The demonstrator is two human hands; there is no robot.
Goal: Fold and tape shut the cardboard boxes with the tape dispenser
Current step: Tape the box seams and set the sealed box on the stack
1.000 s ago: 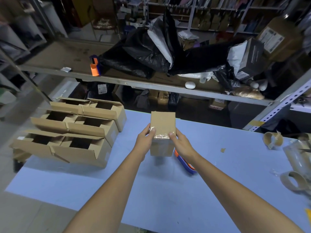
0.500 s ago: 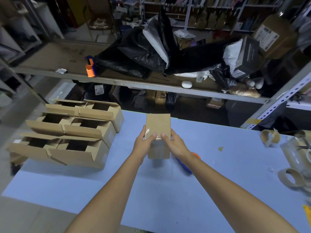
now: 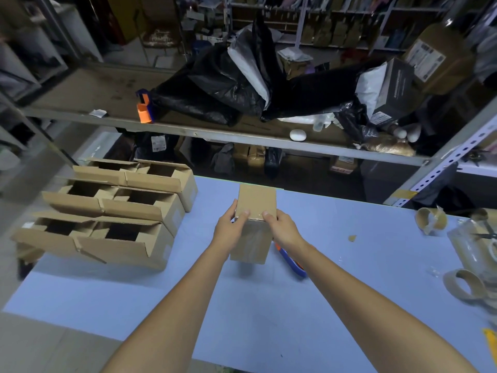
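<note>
**Small cardboard box (image 3: pixel 255 203) held in both hands over the middle of the blue surface (image 3: pixel 269 319).**

Left hand (image 3: pixel 228 232): grip clasped on the box's left side, thumb on the top near edge. Right hand (image 3: pixel 285 229): grip clasped on the right side, thumb on the same edge. Flaps are closed, and glossy clear tape runs over that edge onto the near face. Cannot tell whether the box bottom touches the surface. Blue-and-orange tape dispenser (image 3: pixel 294 263) lies on the surface just right of the box, partly hidden by the right forearm. To the left are three rows of open boxes (image 3: pixel 129 238) with flaps up. At far right are cardboard tape cores (image 3: pixel 430 220). Beyond is a shelf (image 3: pixel 80 114) carrying a second orange dispenser (image 3: pixel 144 110) and black bags (image 3: pixel 215 84).
</note>
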